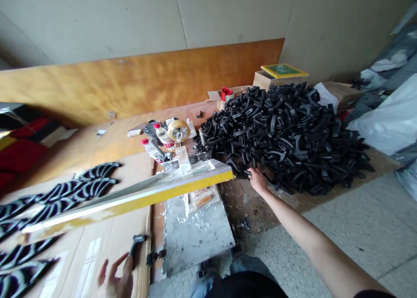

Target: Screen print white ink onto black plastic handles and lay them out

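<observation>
My right hand (257, 180) reaches forward to the near left edge of a big heap of black curved plastic parts (286, 133); its fingers close on one black part (243, 173) at the pile's edge. My left hand (119, 278) is low at the bottom of the view over a sheet of cardboard (97, 246), fingers spread, the thumb and forefinger touching a small black curved part (137, 241). Between the hands, a yellow-edged screen frame (130, 193) stands raised over a metal plate (195, 228).
Black parts printed with white patterns (65, 189) lie in rows on the cardboard at left. Bottles with red caps (156, 141) and a tape roll (178, 129) stand behind the frame. A long wooden board (130, 81) leans on the wall; boxes (276, 74) and plastic bags (391, 115) sit at right.
</observation>
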Available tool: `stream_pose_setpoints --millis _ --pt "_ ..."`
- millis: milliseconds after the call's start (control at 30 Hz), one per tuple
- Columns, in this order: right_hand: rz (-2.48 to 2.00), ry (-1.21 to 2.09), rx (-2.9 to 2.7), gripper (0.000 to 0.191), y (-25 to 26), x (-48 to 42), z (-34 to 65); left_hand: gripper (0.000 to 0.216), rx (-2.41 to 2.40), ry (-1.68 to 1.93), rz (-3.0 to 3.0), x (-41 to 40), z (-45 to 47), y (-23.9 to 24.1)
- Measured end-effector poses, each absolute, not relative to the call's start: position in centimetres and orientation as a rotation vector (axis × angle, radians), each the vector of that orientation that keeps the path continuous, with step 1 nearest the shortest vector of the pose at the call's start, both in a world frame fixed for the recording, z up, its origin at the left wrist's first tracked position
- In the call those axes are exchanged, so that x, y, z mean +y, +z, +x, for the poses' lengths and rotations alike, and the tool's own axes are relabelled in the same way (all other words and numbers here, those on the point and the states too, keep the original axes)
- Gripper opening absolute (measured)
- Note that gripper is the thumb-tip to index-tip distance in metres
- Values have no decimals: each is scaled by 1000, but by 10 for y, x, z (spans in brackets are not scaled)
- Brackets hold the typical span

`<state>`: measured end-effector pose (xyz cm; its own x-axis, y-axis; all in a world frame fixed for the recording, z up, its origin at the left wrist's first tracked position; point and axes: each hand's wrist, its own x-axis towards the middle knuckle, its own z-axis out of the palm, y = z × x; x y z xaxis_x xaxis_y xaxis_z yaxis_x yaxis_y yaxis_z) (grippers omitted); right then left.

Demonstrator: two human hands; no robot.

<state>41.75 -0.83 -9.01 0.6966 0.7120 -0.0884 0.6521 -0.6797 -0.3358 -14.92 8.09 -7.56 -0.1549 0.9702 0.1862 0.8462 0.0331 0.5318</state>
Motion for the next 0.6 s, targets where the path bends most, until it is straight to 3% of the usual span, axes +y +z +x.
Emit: stream_pose_setpoints --millis 167,367,467,600 --pt "-2376 344 -1026 32 -78 -9 403 39 2171 783 1749 80 -148 -62" --pt "-1783 993 -1242 34 -49 44 296 42 1957 907 1692 102 -128 -61" --pt "-1863 983 -1485 25 -36 69 261 39 1880 921 1754 112 -122 -68" --pt "-2169 849 -1812 38 -19 80 255 40 1843 890 1774 117 -127 -72"
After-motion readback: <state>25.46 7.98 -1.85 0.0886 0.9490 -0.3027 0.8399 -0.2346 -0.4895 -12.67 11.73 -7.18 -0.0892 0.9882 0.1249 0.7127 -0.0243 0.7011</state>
